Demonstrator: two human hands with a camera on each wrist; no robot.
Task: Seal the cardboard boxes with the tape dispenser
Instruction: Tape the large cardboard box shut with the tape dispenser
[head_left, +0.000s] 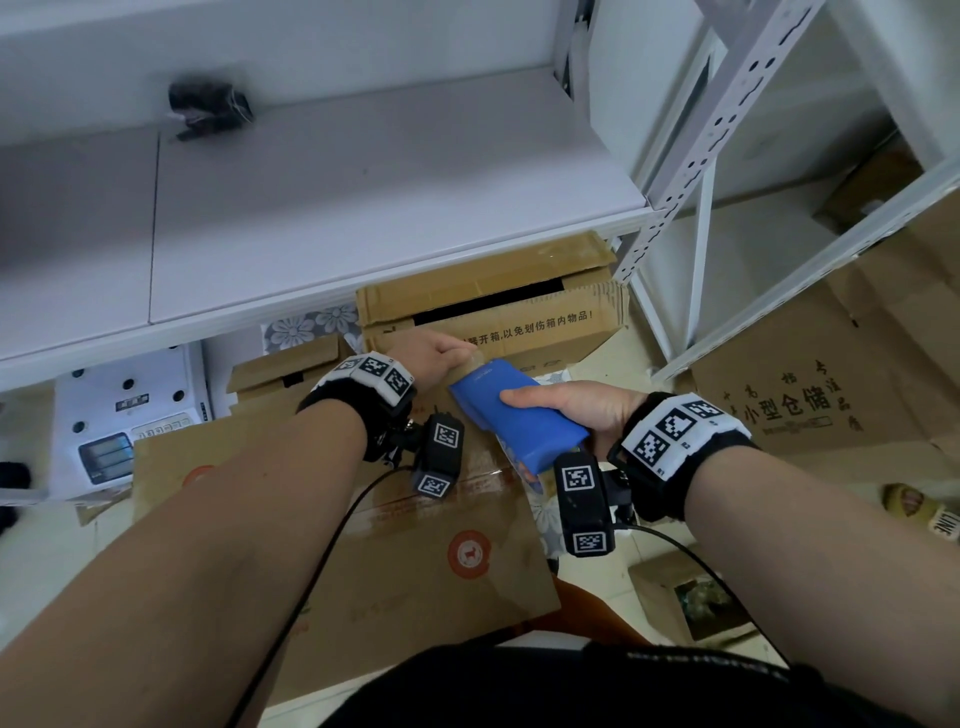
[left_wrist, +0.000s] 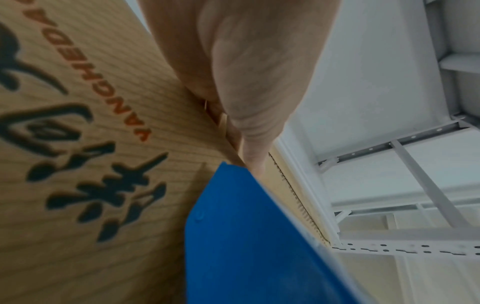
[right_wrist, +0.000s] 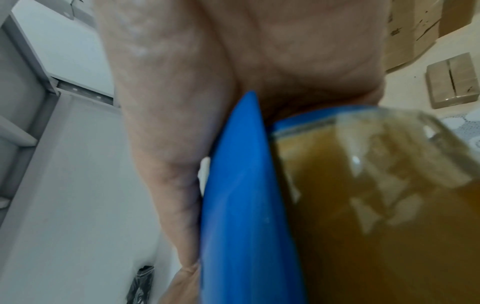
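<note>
A closed brown cardboard box (head_left: 415, 545) with a red round logo lies in front of me, printed lettering on its side (left_wrist: 78, 164). My right hand (head_left: 524, 400) grips the blue tape dispenser (head_left: 488, 395) from above, tilted over the box's far end. The brownish clear tape roll (right_wrist: 363, 205) sits inside the blue shell (right_wrist: 239, 205). My left hand (head_left: 457, 356) is at the box's far edge just ahead of the dispenser's nose (left_wrist: 246, 236), fingers curled, pinching the tape end (head_left: 474, 359) there. The seam under the dispenser is hidden.
A second cardboard box (head_left: 519, 322) with a gaping top stands behind, under a white shelf (head_left: 363, 208) holding a black bundle (head_left: 208, 106). A white scale (head_left: 124, 415) is at left. Flattened cardboard (head_left: 805, 389) and a small box (head_left: 685, 597) lie at right.
</note>
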